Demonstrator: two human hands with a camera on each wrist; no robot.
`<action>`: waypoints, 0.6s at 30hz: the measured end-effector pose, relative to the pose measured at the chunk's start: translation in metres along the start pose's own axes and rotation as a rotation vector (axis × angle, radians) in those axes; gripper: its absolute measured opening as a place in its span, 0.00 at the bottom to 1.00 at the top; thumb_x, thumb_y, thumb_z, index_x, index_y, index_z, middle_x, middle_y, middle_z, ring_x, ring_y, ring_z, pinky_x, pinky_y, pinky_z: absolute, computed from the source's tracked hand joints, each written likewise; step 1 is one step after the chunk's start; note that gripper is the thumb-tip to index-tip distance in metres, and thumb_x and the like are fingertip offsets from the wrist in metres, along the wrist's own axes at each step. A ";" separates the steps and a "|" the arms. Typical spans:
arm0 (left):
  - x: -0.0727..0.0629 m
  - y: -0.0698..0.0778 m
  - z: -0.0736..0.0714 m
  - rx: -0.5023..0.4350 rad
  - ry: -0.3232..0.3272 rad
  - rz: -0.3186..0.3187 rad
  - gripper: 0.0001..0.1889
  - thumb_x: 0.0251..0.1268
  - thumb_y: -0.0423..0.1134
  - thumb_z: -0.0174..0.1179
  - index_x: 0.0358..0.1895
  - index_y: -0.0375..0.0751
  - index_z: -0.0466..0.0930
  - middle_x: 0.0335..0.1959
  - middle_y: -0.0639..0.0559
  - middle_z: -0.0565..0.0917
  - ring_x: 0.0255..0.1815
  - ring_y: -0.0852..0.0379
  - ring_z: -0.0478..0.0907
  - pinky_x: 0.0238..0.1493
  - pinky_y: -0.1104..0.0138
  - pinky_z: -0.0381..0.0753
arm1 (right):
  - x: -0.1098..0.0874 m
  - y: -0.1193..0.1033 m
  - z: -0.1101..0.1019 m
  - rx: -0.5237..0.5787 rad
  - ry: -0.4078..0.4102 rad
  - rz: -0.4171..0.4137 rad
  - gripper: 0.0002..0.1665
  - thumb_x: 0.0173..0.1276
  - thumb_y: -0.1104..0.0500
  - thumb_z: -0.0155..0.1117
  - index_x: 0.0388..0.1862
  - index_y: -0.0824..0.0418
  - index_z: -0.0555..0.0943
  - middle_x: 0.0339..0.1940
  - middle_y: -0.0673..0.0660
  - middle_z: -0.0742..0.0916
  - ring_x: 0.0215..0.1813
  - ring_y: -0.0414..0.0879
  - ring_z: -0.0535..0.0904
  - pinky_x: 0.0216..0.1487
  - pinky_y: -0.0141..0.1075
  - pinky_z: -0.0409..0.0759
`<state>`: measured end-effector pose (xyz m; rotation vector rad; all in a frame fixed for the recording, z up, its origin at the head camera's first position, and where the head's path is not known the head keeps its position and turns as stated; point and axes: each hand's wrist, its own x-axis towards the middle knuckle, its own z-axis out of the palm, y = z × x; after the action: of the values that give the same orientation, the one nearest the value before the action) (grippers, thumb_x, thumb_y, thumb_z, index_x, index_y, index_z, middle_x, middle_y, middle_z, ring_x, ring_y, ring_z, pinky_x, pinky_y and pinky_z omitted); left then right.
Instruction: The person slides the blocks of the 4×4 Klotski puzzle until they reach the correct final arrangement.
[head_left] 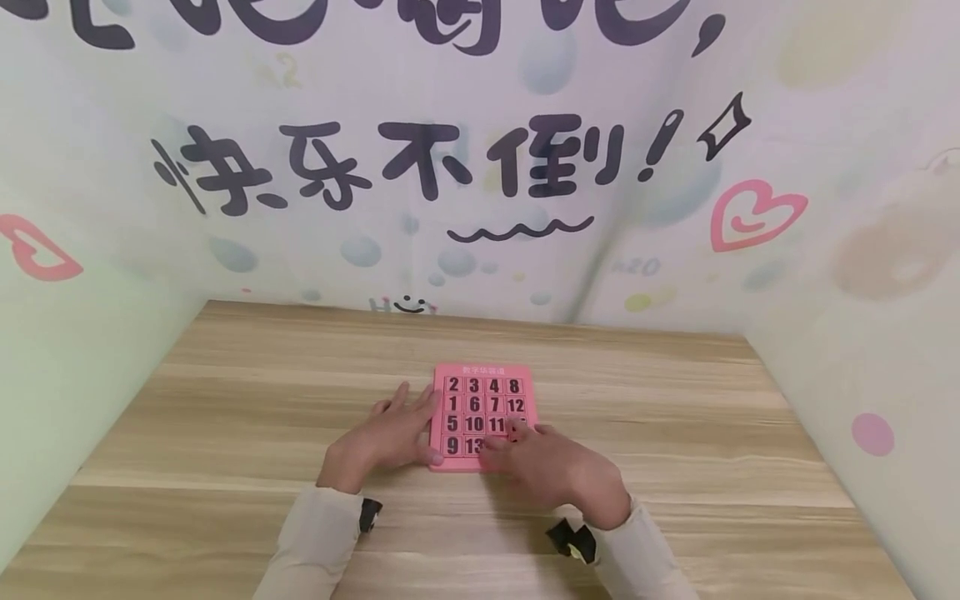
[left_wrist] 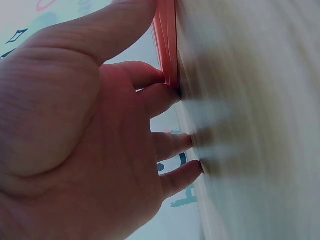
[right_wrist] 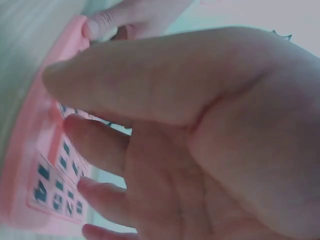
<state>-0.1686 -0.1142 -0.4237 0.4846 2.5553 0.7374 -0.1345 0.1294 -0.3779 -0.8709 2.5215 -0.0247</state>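
along the left edge of the board [head_left: 517,370], which is laid flat on the table [head_left: 247,400], the left hand [head_left: 390,433] is braced, its fingers extended rather than clenched. over the board's near right corner, the right hand [head_left: 555,467] is placed with fingers loosely straight, fingertips set among the tiles [head_left: 474,404]. for a clean slide, light sideways pressure should be used, with the board firmly steadied against twisting.
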 end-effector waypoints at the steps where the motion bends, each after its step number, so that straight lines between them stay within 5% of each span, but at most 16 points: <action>1: 0.000 0.000 0.000 0.000 0.002 0.001 0.49 0.68 0.45 0.70 0.85 0.37 0.50 0.87 0.39 0.48 0.87 0.30 0.32 0.84 0.35 0.37 | -0.002 0.002 -0.001 -0.010 0.001 0.003 0.29 0.79 0.57 0.60 0.76 0.42 0.76 0.79 0.47 0.76 0.85 0.61 0.61 0.79 0.62 0.66; 9: 0.002 -0.002 0.002 0.002 0.002 -0.010 0.49 0.68 0.45 0.70 0.85 0.37 0.50 0.87 0.41 0.48 0.87 0.31 0.32 0.84 0.36 0.37 | -0.009 0.009 -0.006 0.038 0.011 0.111 0.24 0.79 0.56 0.61 0.72 0.49 0.81 0.72 0.51 0.83 0.83 0.60 0.65 0.79 0.60 0.67; 18: 0.002 -0.001 0.001 -0.002 0.005 -0.008 0.50 0.67 0.45 0.71 0.85 0.37 0.50 0.87 0.40 0.48 0.87 0.30 0.32 0.84 0.36 0.37 | -0.011 0.013 -0.008 0.041 0.011 0.094 0.21 0.79 0.56 0.61 0.67 0.48 0.84 0.71 0.52 0.83 0.80 0.63 0.68 0.79 0.57 0.69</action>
<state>-0.1694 -0.1134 -0.4255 0.4724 2.5592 0.7389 -0.1382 0.1456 -0.3681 -0.7372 2.5600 -0.0505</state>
